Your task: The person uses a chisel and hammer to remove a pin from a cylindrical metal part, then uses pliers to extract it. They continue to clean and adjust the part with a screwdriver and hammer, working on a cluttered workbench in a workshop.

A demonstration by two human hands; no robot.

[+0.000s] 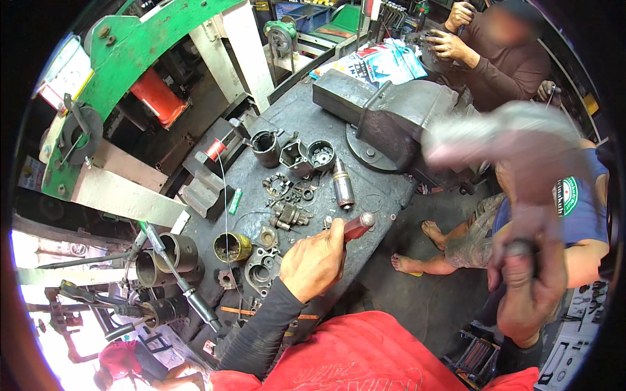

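Note:
My left hand (pixel 314 262) is closed around a red-handled tool (pixel 357 227) with a round metal cap at its upper end. It is over the front edge of the dark workbench, beside the loose machine parts; the tool's lower end is hidden. My right hand (pixel 531 290) is raised at the right, wrapped round the dark handle of a hammer. The hammer (pixel 502 135) is smeared by motion, its grey head high over the bench's right side. A metal cylinder (pixel 342 186), gears (pixel 287 215) and a grey housing (pixel 262 268) lie near my left hand.
A large vise (pixel 398 117) is fixed at the bench's far right. A yellow can (pixel 232 247) stands left of the parts. At the far right a co-worker (pixel 499 58) handles a dark part; another person in blue (pixel 583 202) sits behind my right hand. A green frame (pixel 130 58) rises at left.

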